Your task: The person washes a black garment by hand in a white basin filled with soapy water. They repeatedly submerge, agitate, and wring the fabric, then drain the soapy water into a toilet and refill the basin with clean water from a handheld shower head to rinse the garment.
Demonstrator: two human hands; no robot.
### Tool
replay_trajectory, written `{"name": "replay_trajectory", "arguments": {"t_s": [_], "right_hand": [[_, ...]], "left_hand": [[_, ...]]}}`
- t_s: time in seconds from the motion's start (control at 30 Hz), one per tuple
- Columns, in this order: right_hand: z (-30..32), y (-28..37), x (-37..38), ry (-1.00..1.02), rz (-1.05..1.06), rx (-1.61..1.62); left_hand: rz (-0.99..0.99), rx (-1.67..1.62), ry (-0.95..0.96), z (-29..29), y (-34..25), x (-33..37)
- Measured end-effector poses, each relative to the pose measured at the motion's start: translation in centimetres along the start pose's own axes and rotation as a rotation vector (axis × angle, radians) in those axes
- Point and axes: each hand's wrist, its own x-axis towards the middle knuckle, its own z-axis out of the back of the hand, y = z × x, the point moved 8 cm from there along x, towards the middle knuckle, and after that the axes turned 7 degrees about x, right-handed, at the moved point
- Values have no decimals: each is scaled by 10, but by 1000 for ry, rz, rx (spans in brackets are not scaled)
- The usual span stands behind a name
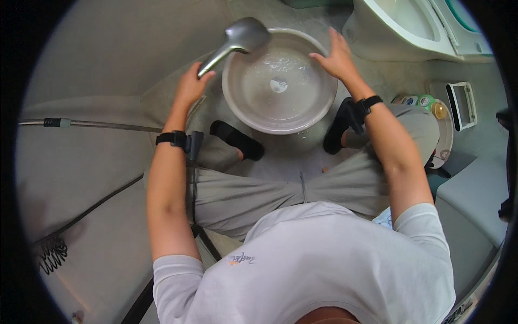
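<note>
My left hand (190, 86) is wrapped round the handle of a silver hand shower head (247, 35). The shower head tilts over the upper left rim of a round, pale basin (233, 110). Rippled, cloudy water (294, 94) lies in the basin, with a small white round patch in the middle. My right hand (339, 58) is open beside the basin's upper right rim, fingers stretched out and thumb apart, holding nothing. Whether it touches the rim I cannot tell.
My dark-shod feet flank the basin. A white toilet (372, 35) stands at the upper right. Bottles (426, 101) and a pale tub (444, 135) sit at the right, beside my knee. A metal rod (108, 125) and a dark cord (102, 202) run along the left.
</note>
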Motion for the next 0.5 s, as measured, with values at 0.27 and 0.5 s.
{"name": "replay_trajectory", "arguments": {"t_s": [0.27, 0.5], "right_hand": [[-81, -139, -98, 194, -781, 567], [-71, -119, -82, 227, -769, 632]], "left_hand": [[382, 70, -75, -69, 170, 39], [674, 111, 13, -159, 201, 2]]}}
